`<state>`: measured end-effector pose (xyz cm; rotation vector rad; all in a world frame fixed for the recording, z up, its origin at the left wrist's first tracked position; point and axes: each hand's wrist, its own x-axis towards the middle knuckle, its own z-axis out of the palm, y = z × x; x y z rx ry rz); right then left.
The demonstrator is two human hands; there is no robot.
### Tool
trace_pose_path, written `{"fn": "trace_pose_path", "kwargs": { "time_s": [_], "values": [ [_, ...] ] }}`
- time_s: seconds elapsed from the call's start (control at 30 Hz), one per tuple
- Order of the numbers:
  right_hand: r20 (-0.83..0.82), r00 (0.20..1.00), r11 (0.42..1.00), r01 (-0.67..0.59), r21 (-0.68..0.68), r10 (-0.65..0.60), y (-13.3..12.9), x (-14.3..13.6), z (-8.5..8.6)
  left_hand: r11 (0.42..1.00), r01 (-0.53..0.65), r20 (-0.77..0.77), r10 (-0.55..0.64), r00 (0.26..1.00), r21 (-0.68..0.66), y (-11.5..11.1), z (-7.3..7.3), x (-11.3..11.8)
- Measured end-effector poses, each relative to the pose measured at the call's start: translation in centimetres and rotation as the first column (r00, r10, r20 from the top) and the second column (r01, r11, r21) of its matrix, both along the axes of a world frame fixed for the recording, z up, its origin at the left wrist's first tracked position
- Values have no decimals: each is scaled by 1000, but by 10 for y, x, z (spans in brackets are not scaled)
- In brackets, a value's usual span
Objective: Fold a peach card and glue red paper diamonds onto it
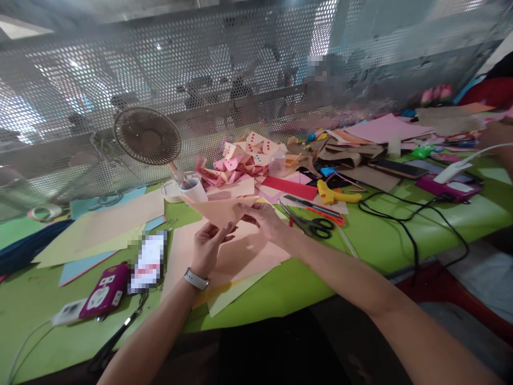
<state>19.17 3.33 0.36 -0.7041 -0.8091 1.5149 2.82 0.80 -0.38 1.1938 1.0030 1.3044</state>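
Note:
A peach paper folded into a triangle is held up between both hands, its long straight edge uppermost. My left hand, with a white watch band at the wrist, pinches its lower point. At the right corner of the same paper, my right hand grips with thumb and fingers. Below the hands, flat peach sheets lie on the green table cover, over a yellow sheet. Black-handled scissors and an orange-edged cutter knife rest just right of my right hand.
A small fan stands behind the hands, before a perforated metal screen. Folded dotted paper pieces are heaped at the back. A yellow glue gun and black cable lie right. Left are a phone and a purple power bank.

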Motion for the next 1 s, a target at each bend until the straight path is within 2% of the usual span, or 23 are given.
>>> {"fn": "trace_pose_path", "kwargs": {
  "time_s": [0.17, 0.33, 0.57, 0.73, 0.8, 0.93, 1.0],
  "values": [
    [-5, 1000, 1000, -23, 14, 23, 1, 0, -2, 1000, 9, -1, -9, 1000, 12, 1, -2, -2],
    [11, 1000, 1000, 17, -16, -16, 0, 0, -1, 1000, 1, -21, -1, 1000, 4, 1, 0, -2],
    [40, 999, 1000, 23, 9, -23, -2, 1, 4, 999, 16, 30, -15, 999, -32, 3, -2, -2],
    [1, 992, 992, 129, 1, -129, 7, 13, 4, 996, 4, 73, 2, 997, -87, 5, -2, -2],
    [5, 995, 995, 101, 3, -101, 9, 17, 4, 995, 1, 100, 9, 995, -98, 5, -1, -3],
    [97, 994, 997, -59, 58, 54, 6, 14, 4, 993, -4, 126, 20, 992, -122, 5, 1, -2],
    [123, 991, 996, -52, 69, 44, 4, 11, 4, 992, 3, 121, 12, 993, -124, 5, 1, -1]
  ]
}}
